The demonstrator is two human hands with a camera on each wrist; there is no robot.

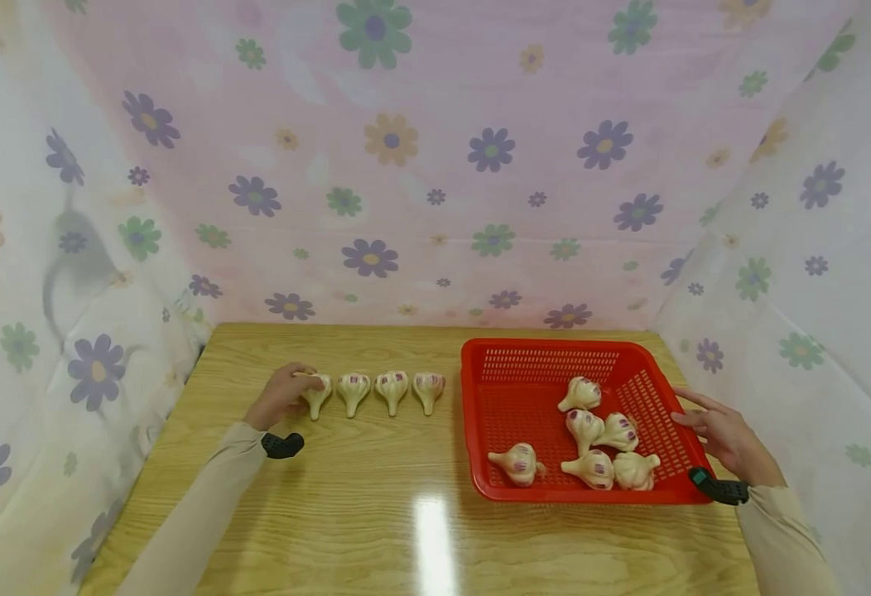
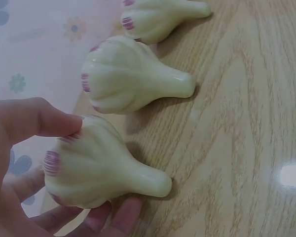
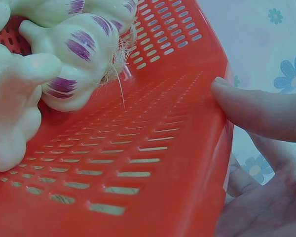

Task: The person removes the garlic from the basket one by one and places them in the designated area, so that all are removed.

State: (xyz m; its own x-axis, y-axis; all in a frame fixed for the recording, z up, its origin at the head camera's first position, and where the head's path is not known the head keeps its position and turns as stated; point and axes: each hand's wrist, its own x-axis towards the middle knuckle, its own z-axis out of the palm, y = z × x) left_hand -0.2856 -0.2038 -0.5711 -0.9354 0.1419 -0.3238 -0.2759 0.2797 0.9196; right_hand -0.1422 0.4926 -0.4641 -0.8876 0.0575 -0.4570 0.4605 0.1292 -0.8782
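A floral cloth (image 1: 443,165), pinkish at the back and whiter at the sides, with purple, green and orange flowers, rises around a wood-grain tabletop (image 1: 353,513). At the left, a beige sleeve (image 1: 190,505) leads to a black wrist device (image 1: 282,446) and the left hand (image 1: 284,396), which pinches the leftmost garlic bulb (image 1: 318,397) between the thumb and the fingers around its rounded end. That bulb is at the left end of a row on the tabletop; next come a second bulb (image 1: 353,393), a third bulb (image 1: 392,391) and a fourth bulb (image 1: 429,391), set apart from each other (all four stems point towards the person).

Right of the row stands a red basket (image 1: 469,414) with slotted walls. Six more bulbs lie in it: one alone near the left front corner (image 1: 517,463), the other five grouped towards the right, their stems pointing various ways. The right wrist view shows purple streaks on these bulbs and rootlets (image 3: 117,61) on one. At the far right, the right hand (image 1: 726,434) is loosely spread, its thumb touching the rim of the basket's right side and its fingers outside the wall.
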